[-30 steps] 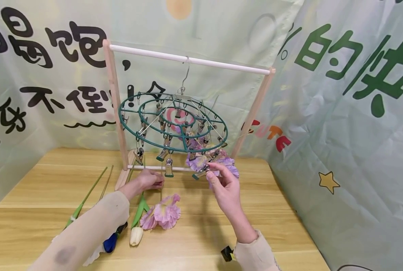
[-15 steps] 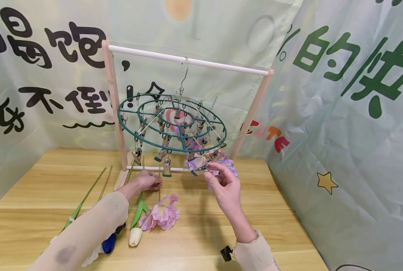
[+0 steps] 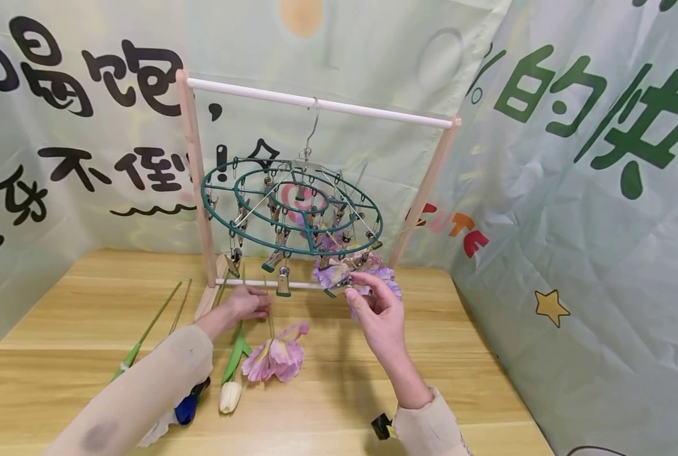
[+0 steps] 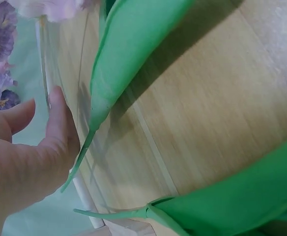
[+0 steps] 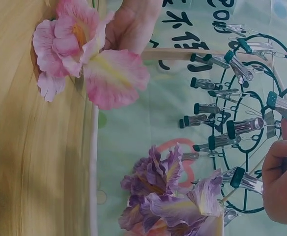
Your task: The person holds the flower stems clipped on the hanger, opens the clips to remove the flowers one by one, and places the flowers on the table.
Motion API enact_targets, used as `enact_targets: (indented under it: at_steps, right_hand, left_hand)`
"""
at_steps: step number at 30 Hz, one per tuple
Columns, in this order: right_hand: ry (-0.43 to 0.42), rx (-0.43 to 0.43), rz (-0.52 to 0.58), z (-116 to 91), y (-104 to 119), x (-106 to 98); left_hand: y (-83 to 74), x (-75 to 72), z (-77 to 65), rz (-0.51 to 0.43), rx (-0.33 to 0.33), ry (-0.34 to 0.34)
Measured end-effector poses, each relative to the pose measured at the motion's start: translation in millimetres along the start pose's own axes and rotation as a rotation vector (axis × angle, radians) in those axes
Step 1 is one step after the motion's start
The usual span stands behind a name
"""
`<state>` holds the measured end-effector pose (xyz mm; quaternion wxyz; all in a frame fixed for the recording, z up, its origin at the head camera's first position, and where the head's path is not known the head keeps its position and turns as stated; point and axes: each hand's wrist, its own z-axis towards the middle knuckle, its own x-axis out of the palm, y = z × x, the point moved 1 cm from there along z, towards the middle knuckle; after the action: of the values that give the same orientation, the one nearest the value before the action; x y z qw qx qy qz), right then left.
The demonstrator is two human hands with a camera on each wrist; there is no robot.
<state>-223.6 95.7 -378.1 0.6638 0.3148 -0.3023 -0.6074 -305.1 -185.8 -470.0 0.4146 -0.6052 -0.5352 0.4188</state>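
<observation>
My left hand pinches the thin stem of a pink artificial iris, whose bloom hangs toward me just above the table. To its right, my right hand holds a metal clip with green tips between thumb and index finger. That clip belongs to a round green clip hanger, which hangs by its hook from the white rail of a wooden rack. Purple irises hang on the hanger's far right side. In the head view the clip is partly hidden by my fingers.
A white tulip lies left of the pink bloom, and a blue flower is partly under my left sleeve. More green stems lie at the left. A small black object sits beside my right sleeve. Printed cloth surrounds the wooden table.
The pink iris has turned and tilted in my left hand, its bloom now facing more downward. My right hand keeps its hold on the clip in nearly the same place.
</observation>
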Motion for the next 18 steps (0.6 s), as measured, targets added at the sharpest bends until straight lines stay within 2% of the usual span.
enact_targets:
  at_steps: [6, 9, 14, 18]
  right_hand:
    - [0.008, -0.005, -0.001, 0.3, -2.4, 0.1]
    - [0.008, -0.002, 0.002, 0.1, -2.9, 0.3]
    - [0.004, 0.0, 0.014, -0.6, -4.3, 0.6]
    - [0.007, 0.009, 0.034, -1.8, -5.4, 1.2]
  left_hand:
    - [-1.1, -0.6, -5.3, 0.037, 0.031, -0.049]
    - [-2.8, -0.4, -9.3, 0.097, 0.071, -0.085]
    - [-11.2, 3.8, -17.8, 0.248, 0.174, -0.188]
    - [-22.1, 11.9, -24.4, 0.317, 0.287, -0.251]
